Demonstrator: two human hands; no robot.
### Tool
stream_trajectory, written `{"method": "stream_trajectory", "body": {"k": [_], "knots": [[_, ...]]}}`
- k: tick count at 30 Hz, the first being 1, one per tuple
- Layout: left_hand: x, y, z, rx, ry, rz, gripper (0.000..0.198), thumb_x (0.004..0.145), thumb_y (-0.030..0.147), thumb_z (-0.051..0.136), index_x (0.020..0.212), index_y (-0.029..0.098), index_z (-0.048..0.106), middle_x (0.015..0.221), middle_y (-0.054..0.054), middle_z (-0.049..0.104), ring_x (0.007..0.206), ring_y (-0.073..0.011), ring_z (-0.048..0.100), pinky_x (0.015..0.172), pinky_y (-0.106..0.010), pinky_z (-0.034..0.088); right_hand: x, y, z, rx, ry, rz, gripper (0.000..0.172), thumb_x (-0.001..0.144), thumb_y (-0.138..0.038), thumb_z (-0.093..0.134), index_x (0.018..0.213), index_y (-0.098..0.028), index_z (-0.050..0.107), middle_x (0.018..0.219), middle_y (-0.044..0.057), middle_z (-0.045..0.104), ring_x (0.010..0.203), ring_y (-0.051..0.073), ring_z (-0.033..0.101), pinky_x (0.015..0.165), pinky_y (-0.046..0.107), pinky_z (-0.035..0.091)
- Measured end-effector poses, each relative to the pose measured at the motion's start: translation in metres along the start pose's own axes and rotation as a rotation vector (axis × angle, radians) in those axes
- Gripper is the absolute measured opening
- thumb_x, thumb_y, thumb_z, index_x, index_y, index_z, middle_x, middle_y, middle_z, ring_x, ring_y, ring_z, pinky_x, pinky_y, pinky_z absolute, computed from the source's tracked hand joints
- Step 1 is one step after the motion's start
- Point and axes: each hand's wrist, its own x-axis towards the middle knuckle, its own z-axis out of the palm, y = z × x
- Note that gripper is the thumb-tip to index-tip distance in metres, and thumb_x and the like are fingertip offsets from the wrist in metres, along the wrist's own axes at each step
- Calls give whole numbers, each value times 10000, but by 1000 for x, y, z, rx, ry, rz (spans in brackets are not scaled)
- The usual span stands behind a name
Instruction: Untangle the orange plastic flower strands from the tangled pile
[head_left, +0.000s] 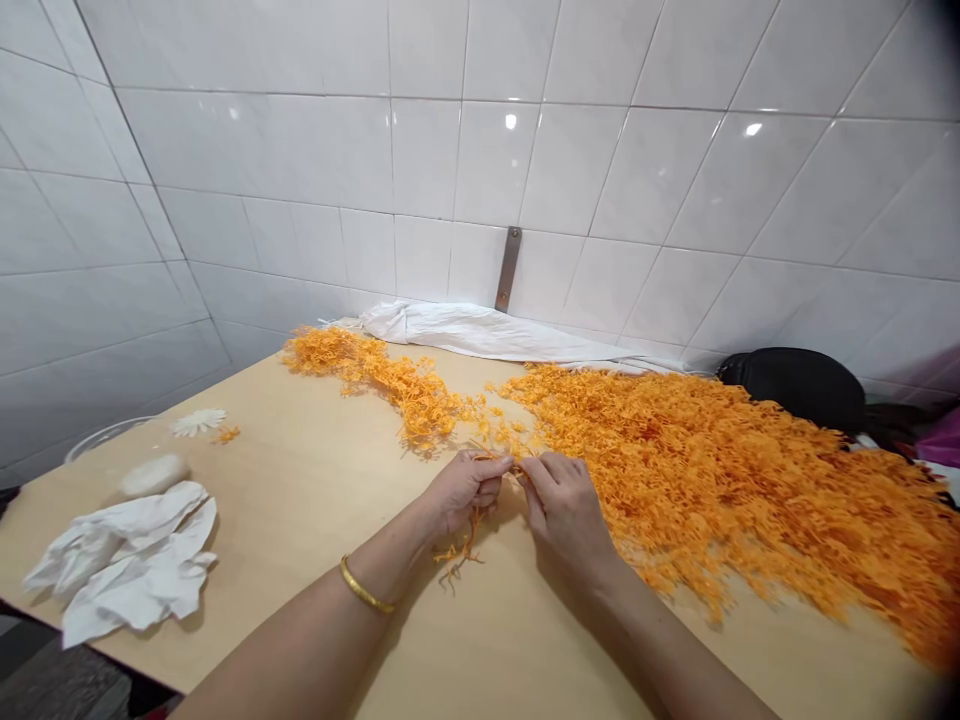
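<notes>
The left hand (474, 490) and right hand (564, 500) pinch an orange strand (472, 544) below frame centre, an orange heap (750, 470) filling centre-right beside the right hand.

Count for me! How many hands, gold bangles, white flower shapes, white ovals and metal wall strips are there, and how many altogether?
Hands: 2 (left hand, right hand)
Gold bangle: 1
White flower shape: 1
White oval: 1
Metal wall strip: 1
Total: 6
The orange sprigs are too tangled to count.
</notes>
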Motion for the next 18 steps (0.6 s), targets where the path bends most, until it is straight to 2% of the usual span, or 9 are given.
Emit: {"method": "stream_trajectory", "body": {"k": [5,8,13,15,18], "knots": [[3,-8,6,-85,158,44,354,634,309,642,537,180,327,374,108,218,336,-23,174,387,-185,199,-2,-1,0,-50,91,-192,191,747,-54,390,732,-143,558,659,47,499,643,162,392,629,303,287],[6,-10,10,-114,258,81,327,616,277,656,562,177,349,386,101,261,332,-23,203,369,-179,160,-4,-12,-4,-49,132,-286,199,736,-47,382,712,-142,555,631,46,492,618,157,374,604,304,282],[14,2,1,-200,499,110,242,705,246,569,582,164,377,366,117,208,308,-9,138,361,-167,141,-7,-46,-39,179,208,-467,197,764,-67,384,830,-155,548,624,30,498,599,143,405,597,304,313],[14,7,-3,-192,456,95,193,736,240,531,602,150,426,358,116,198,306,-10,133,365,-165,160,-4,-44,-55,203,234,-391,231,767,-66,391,925,-165,528,677,42,528,639,153,446,623,307,347],[9,8,-6,-167,321,44,165,758,252,500,647,130,495,358,116,181,306,-13,125,370,-167,174,2,-12,-69,-9,329,-36,315,807,-114,382,1104,-170,472,755,74,545,731,192,492,669,326,382]]}}
